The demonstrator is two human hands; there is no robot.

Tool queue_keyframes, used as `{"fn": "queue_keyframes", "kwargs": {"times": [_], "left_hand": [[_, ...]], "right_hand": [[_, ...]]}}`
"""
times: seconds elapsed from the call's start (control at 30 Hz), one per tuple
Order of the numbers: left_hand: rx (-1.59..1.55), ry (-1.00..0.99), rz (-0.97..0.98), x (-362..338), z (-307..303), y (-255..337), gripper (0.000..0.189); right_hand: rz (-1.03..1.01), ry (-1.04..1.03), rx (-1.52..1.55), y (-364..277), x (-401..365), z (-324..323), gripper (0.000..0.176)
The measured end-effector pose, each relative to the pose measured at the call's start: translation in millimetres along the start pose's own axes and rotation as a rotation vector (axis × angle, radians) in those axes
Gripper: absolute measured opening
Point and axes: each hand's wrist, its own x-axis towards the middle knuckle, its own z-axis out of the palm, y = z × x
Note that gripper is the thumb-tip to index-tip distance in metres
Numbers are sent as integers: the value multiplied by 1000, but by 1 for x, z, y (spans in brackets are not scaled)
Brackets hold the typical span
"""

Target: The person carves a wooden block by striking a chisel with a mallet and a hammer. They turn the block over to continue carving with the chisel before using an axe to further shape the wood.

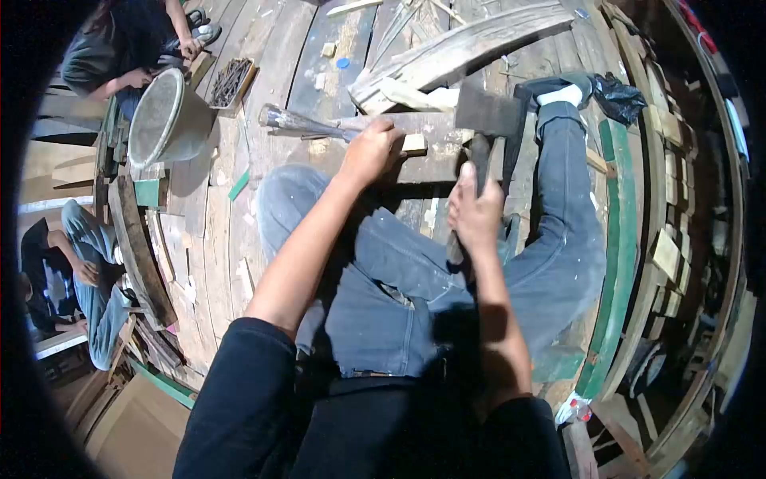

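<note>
My right hand [476, 209] is closed round the handle of a hammer [488, 112], its broad dark head raised in front of my knees. My left hand [372, 152] is closed on a small pale wood block [414, 144] over a thick timber beam [437, 166]. Left of that hand, a chisel-like metal tool [307, 124] with a splayed end reaches up to the fingers; I cannot tell whether they grip it too. My legs are folded on either side of the work, in grey-blue jeans [562, 188].
A grey bucket [185, 120] and a box of nails [232, 83] stand to the left. Split timber [471, 52] lies ahead on the plank floor. A green-painted board [614, 255] and stacked wood [669, 255] line the right. Two other people sit at the left.
</note>
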Motion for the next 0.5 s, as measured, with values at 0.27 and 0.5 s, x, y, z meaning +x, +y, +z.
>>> {"fn": "queue_keyframes", "kwargs": {"times": [0.27, 0.5], "left_hand": [[-23, 12, 13, -1, 2, -2, 34], [0, 6, -15, -3, 4, -5, 34]], "right_hand": [[165, -83, -26, 15, -2, -18, 34], [64, -23, -7, 16, 2, 2, 29]]}}
